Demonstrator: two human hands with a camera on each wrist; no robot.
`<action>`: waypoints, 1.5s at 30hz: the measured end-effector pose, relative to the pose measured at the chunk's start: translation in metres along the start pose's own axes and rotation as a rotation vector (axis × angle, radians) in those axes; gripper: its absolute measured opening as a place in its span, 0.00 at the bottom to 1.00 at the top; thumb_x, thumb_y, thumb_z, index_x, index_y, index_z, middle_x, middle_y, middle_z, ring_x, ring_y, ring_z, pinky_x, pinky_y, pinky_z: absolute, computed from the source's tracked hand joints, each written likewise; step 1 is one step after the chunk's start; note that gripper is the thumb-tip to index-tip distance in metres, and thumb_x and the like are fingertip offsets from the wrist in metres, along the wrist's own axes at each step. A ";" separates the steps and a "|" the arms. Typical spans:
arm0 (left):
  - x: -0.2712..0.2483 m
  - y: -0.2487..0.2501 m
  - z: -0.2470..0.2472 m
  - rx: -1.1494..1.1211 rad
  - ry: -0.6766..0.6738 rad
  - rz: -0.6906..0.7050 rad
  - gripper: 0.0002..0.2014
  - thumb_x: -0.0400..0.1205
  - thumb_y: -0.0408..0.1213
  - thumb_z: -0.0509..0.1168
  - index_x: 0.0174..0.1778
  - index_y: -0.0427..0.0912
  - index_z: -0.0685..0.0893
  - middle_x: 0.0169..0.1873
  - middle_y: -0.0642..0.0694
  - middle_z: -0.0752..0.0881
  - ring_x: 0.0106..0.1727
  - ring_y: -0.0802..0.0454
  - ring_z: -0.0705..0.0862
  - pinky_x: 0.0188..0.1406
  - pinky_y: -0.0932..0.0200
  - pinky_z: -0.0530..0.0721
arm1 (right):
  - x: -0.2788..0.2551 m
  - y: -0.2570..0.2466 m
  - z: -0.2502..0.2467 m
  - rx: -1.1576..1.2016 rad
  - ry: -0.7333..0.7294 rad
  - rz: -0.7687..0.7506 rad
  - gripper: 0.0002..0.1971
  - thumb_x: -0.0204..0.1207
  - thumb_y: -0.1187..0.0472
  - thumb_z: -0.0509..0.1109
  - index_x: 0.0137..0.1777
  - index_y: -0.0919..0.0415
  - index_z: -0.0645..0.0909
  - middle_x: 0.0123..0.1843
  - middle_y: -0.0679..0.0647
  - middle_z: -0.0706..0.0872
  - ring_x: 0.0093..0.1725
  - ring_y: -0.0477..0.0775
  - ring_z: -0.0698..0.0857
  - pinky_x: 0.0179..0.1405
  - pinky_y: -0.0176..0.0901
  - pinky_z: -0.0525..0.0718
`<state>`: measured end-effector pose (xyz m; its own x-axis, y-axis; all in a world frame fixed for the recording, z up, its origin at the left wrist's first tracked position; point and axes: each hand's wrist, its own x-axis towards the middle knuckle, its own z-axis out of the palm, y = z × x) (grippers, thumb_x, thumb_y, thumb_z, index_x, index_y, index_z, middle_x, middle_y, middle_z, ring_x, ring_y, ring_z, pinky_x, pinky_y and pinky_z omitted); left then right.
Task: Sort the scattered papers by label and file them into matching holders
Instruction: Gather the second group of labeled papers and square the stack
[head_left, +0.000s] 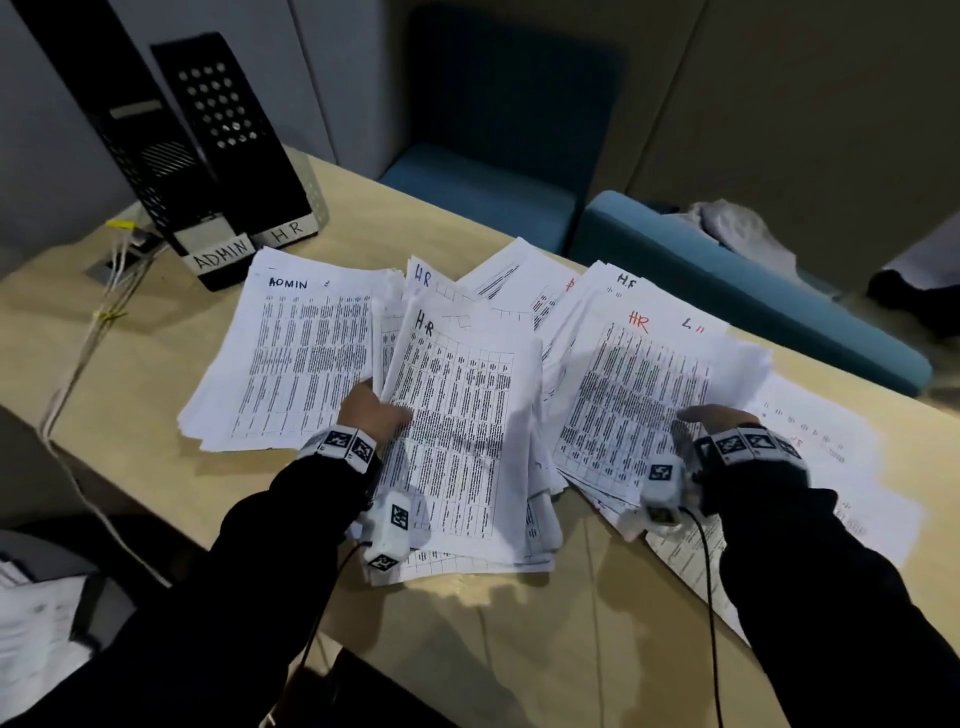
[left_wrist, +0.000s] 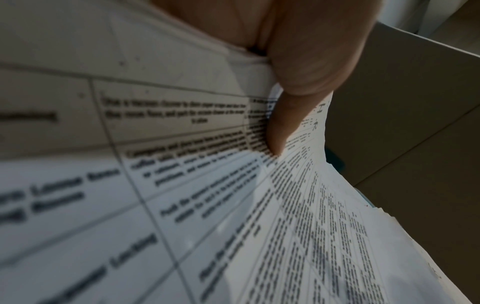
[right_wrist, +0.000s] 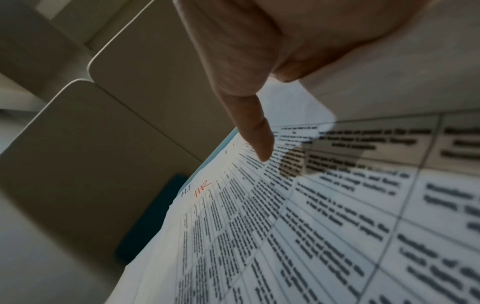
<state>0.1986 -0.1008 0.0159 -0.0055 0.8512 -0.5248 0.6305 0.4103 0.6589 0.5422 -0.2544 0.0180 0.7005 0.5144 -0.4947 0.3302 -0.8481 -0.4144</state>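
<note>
Printed papers (head_left: 311, 343) lie fanned across a table (head_left: 493, 634). The left hand (head_left: 371, 410) pinches a sheaf headed HR (head_left: 452, 415), thumb on top. The right hand (head_left: 719, 418) pinches a second HR sheaf (head_left: 639, 389) the same way. An ADMIN pile sits further left. Two black holders (head_left: 228, 156) (labelled ADMIN and HR) stand upright at the far left. Sorting seems under way; next, probably, merge both sheaves for the HR holder.

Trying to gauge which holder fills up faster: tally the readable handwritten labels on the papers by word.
ADMIN label: 1
HR labels: 4, namely blue, black, black, red
Total: 5
One further red mark, half covered by other papers, is unreadable and not counted.
</note>
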 end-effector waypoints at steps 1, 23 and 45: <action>0.000 -0.001 0.000 -0.007 -0.004 -0.007 0.27 0.75 0.26 0.71 0.70 0.29 0.72 0.47 0.38 0.80 0.44 0.42 0.81 0.29 0.64 0.77 | 0.004 0.002 0.003 -0.025 -0.013 -0.007 0.18 0.76 0.58 0.71 0.66 0.48 0.79 0.65 0.56 0.85 0.45 0.56 0.87 0.40 0.40 0.89; -0.003 0.000 0.001 -0.157 -0.099 -0.093 0.25 0.75 0.30 0.73 0.64 0.28 0.73 0.43 0.38 0.82 0.44 0.41 0.82 0.46 0.47 0.83 | -0.014 -0.021 -0.051 0.683 0.213 0.012 0.17 0.74 0.75 0.67 0.63 0.79 0.77 0.58 0.70 0.84 0.41 0.54 0.86 0.45 0.30 0.76; -0.004 -0.018 0.019 -0.214 -0.169 -0.195 0.41 0.67 0.34 0.79 0.74 0.33 0.68 0.70 0.34 0.78 0.69 0.32 0.77 0.68 0.36 0.75 | -0.052 -0.075 0.101 -0.242 -0.051 -0.173 0.20 0.79 0.62 0.60 0.72 0.61 0.70 0.70 0.61 0.71 0.69 0.63 0.74 0.70 0.58 0.74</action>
<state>0.2017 -0.1181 -0.0042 0.0300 0.6909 -0.7223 0.4526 0.6349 0.6261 0.4175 -0.2044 -0.0022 0.5898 0.6546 -0.4729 0.5876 -0.7496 -0.3047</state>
